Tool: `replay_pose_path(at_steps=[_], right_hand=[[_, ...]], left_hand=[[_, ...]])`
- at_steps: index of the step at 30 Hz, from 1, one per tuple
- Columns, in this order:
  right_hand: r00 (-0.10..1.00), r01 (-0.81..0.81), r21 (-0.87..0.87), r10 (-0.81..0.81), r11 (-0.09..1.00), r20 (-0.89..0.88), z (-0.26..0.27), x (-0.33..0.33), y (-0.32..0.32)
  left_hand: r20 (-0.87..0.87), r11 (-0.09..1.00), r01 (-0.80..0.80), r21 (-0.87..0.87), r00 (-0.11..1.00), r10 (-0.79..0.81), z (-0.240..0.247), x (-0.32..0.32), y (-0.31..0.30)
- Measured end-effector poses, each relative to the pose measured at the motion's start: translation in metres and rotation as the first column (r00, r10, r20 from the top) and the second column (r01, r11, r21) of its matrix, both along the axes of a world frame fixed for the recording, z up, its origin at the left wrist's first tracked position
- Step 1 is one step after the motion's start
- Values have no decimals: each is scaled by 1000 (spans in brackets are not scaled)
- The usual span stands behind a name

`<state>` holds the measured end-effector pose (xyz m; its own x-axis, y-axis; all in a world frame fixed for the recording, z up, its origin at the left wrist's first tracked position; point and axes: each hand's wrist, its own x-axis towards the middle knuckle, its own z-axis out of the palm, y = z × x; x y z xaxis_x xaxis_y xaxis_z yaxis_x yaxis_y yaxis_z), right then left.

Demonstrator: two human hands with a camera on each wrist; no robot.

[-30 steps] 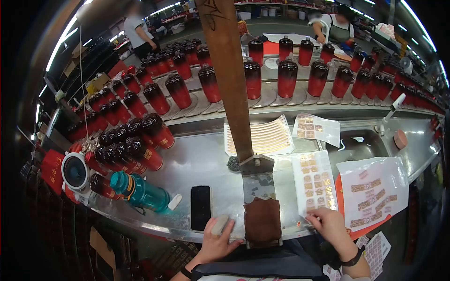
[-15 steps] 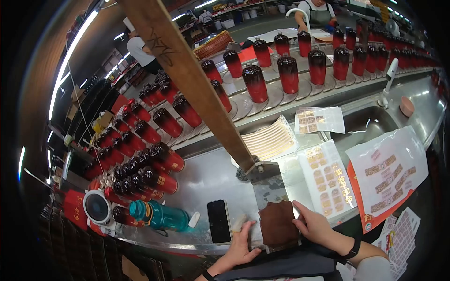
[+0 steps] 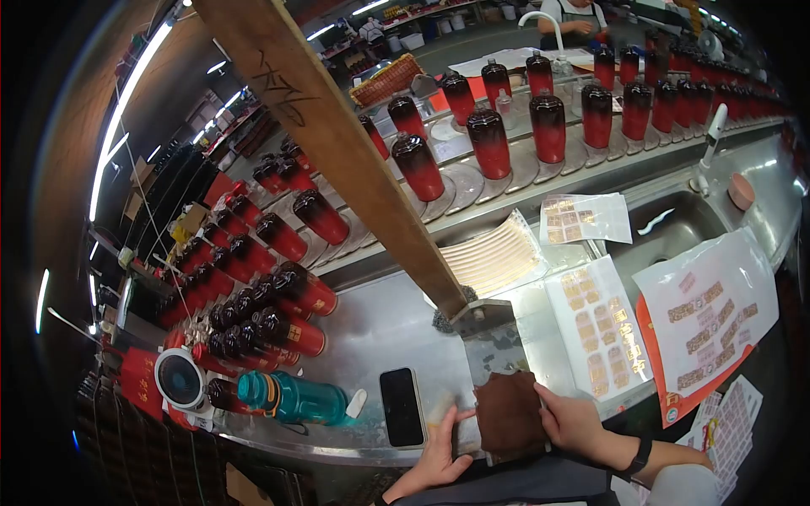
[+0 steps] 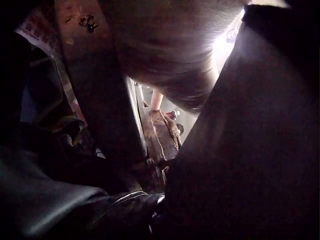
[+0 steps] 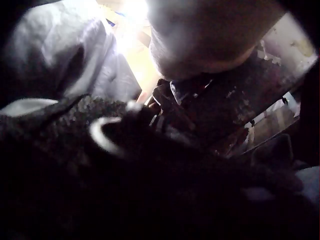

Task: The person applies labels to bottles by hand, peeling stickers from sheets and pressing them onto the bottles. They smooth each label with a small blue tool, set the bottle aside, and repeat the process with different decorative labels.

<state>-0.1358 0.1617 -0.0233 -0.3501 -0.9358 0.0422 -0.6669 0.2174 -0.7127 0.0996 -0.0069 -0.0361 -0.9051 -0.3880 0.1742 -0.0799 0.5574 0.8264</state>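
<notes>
Squarely between the two hands lies a brown cloth (image 3: pixel 511 417), near the front edge of the metal surface (image 3: pixel 359 337). It looks almost square, perhaps slightly longer from near to far, in line with the strip beneath it. The right hand (image 3: pixel 572 422) is the nearer one: its fingers are bent at the cloth's right edge and appear to touch it, though I cannot tell whether they pinch it. For those fingers, the cloth lies directly to the left. The left hand (image 3: pixel 440 455) is just beside the opposite edge, thumb and forefinger spread and uncurled, so from there the cloth lies to the right. Both wrist views are too dark to settle the contact.

Left of the left hand is a phone (image 3: pixel 402 408), its long side running near to far, and beyond that a turquoise bottle (image 3: pixel 308 398). Right of the cloth and a little farther is a sheet of gold decals (image 3: pixel 597 329), with a larger printed sheet (image 3: pixel 709 304) to its right.

Just beyond the cloth, a wooden post (image 3: pixel 354 169) slants up toward the far left from a metal bracket (image 3: pixel 483 312). Farther still, red-and-black bottles (image 3: pixel 548 131) stand in a curving row, and a person (image 3: pixel 574 17) is behind them.
</notes>
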Motion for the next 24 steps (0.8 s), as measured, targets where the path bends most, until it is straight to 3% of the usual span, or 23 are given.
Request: replay_pose_path(at_steps=[10, 17, 19, 21, 24], right_hand=[[999, 38, -80, -40, 996, -27, -4, 1, 1], [998, 47, -104, -50, 993, -25, -3, 2, 1], [999, 47, -101, -49, 994, -12, -5, 1, 2], [998, 50, -101, -53, 994, -25, -11, 0, 6], [999, 25, -98, -28, 995, -32, -8, 0, 3]], left_hand=[[70, 993, -86, -81, 993, 92, 13, -4, 5], [-26, 969, -209, -134, 978, 208, -1, 5, 9], [0, 984, -177, -15, 984, 177, 1, 6, 7], [-8, 990, -99, -99, 995, 98, 21, -1, -1], [-101, 885, -104, -454, 993, 64, 51, -12, -16]])
